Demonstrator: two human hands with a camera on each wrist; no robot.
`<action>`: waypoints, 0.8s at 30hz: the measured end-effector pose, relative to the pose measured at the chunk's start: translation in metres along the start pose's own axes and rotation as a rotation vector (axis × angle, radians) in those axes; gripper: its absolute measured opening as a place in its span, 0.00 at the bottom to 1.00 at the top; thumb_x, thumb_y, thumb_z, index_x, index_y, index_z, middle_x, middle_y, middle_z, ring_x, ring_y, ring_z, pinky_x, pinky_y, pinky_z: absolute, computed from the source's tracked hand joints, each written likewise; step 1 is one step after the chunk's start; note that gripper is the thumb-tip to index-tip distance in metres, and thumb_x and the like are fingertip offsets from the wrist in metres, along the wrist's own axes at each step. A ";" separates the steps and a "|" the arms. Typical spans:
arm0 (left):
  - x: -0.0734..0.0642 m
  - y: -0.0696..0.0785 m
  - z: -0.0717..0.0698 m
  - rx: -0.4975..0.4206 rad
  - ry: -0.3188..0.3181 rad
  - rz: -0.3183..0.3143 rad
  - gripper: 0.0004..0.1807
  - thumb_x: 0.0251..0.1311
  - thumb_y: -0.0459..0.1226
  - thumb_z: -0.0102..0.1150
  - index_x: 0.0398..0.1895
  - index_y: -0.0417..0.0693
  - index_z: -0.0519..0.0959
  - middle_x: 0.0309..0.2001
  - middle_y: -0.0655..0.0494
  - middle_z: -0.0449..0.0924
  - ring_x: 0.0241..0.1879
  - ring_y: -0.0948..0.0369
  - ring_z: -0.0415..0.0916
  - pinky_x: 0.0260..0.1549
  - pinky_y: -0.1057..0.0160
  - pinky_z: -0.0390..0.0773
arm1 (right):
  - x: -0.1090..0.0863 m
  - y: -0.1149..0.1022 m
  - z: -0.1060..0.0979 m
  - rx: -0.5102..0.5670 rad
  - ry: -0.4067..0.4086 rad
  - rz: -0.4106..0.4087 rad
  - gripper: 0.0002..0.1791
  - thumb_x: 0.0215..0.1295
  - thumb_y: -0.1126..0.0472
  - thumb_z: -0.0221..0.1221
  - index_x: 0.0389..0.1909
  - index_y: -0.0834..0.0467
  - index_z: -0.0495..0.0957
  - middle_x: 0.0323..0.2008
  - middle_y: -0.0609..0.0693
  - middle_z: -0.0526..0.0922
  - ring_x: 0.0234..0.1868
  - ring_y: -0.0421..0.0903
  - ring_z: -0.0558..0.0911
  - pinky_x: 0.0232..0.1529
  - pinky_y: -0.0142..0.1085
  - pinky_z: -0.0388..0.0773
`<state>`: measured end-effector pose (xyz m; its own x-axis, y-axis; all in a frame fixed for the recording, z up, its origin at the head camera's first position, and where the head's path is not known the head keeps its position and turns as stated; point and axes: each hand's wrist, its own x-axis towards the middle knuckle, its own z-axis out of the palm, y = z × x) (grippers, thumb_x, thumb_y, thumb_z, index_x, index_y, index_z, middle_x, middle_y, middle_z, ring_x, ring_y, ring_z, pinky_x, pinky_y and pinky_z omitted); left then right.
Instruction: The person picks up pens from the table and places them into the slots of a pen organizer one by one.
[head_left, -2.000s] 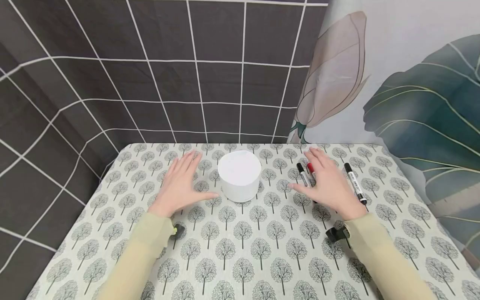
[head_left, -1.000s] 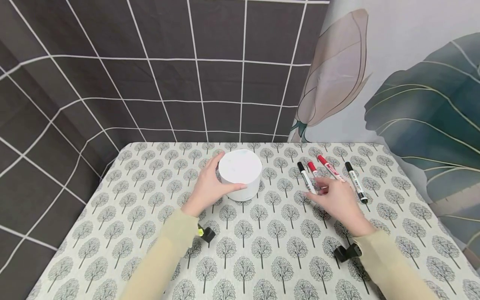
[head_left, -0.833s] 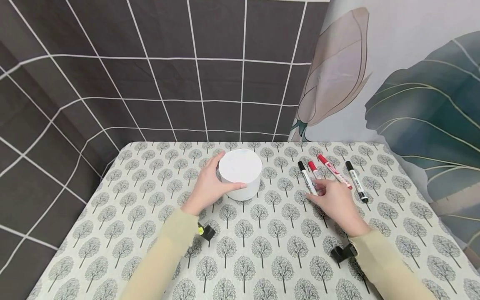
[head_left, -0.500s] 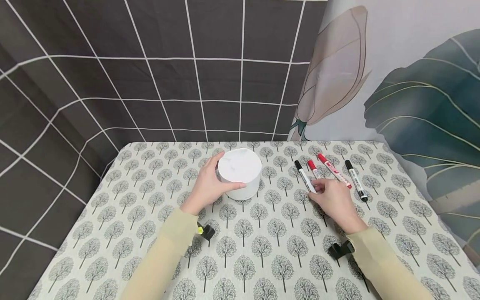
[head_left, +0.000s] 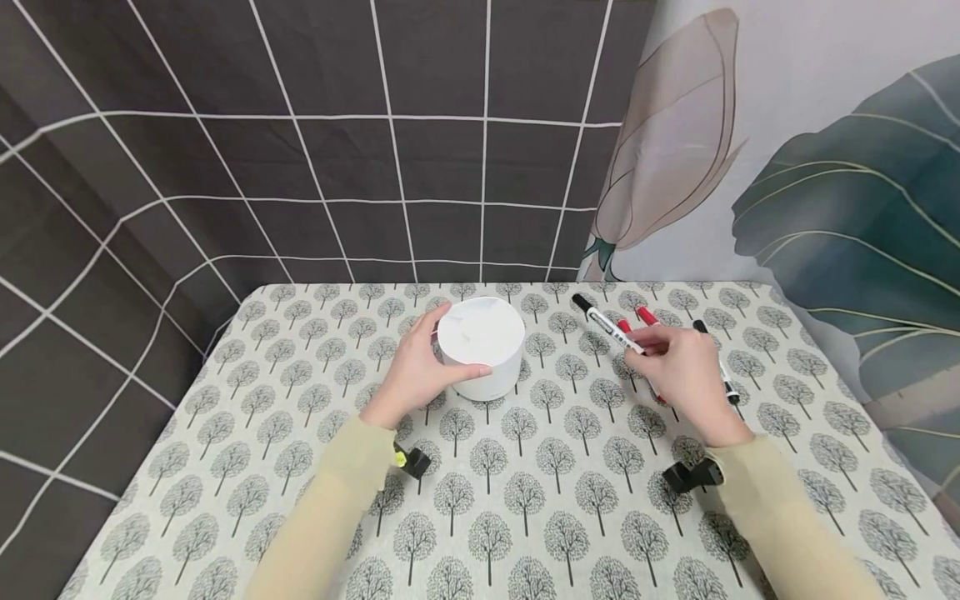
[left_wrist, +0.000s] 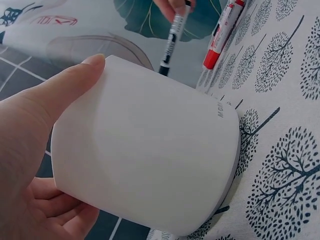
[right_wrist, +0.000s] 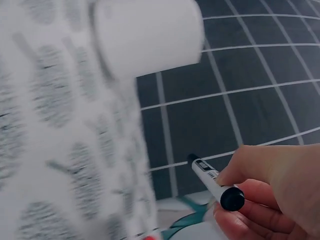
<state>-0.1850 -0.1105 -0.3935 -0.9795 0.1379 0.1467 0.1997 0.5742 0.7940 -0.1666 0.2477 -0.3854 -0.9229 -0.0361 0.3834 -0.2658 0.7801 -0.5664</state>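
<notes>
A white round container [head_left: 483,350] stands on the table. My left hand [head_left: 420,367] grips its near left side, thumb across the front and fingers behind. In the left wrist view, the wall of the container [left_wrist: 145,145] shows small grey lettering near its base. My right hand [head_left: 678,375] pinches a white marker with a black cap [head_left: 606,323], held above the cloth and pointing up and left. The right wrist view shows this marker [right_wrist: 207,176] between thumb and fingers, its black end toward the camera. Two red-capped markers [head_left: 647,316] lie partly hidden beneath the right hand.
Another black-capped marker [head_left: 727,383] lies right of the right hand, partly covered by it. A tree-print cloth [head_left: 487,500] covers the table. Behind stand a dark grid-patterned curtain [head_left: 442,158] and a floral curtain [head_left: 840,183].
The left hand has moved right onto the container and stayed there. The right hand has closed on the leftmost black-capped marker and raised it off the cloth.
</notes>
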 end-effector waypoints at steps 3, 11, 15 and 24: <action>0.001 -0.001 0.000 -0.005 -0.005 0.002 0.66 0.36 0.60 0.84 0.79 0.50 0.59 0.70 0.51 0.67 0.65 0.53 0.68 0.63 0.45 0.70 | 0.010 -0.011 -0.010 0.030 0.019 0.014 0.09 0.57 0.67 0.70 0.39 0.61 0.88 0.29 0.54 0.88 0.26 0.46 0.84 0.22 0.26 0.76; 0.001 -0.003 0.000 -0.012 -0.007 0.003 0.66 0.35 0.61 0.83 0.79 0.51 0.59 0.71 0.50 0.66 0.64 0.52 0.69 0.63 0.44 0.70 | 0.036 -0.050 -0.027 0.166 0.072 0.048 0.08 0.59 0.62 0.69 0.40 0.56 0.90 0.32 0.50 0.89 0.28 0.35 0.84 0.27 0.24 0.78; 0.002 -0.003 0.000 -0.004 -0.014 0.010 0.65 0.36 0.60 0.84 0.79 0.50 0.59 0.72 0.50 0.65 0.65 0.52 0.69 0.64 0.45 0.69 | 0.047 -0.066 -0.030 0.267 0.098 0.057 0.08 0.61 0.58 0.71 0.40 0.55 0.89 0.33 0.48 0.89 0.29 0.38 0.85 0.29 0.25 0.79; 0.003 -0.003 -0.002 0.010 -0.013 0.009 0.65 0.35 0.61 0.83 0.78 0.55 0.60 0.73 0.51 0.65 0.70 0.51 0.63 0.66 0.41 0.65 | 0.079 -0.091 -0.018 0.624 0.110 0.068 0.13 0.60 0.64 0.72 0.47 0.58 0.88 0.37 0.49 0.88 0.35 0.44 0.86 0.38 0.28 0.82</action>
<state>-0.1882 -0.1130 -0.3944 -0.9774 0.1530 0.1459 0.2084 0.5813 0.7865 -0.2101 0.1848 -0.2904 -0.9182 0.0912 0.3855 -0.3504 0.2668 -0.8978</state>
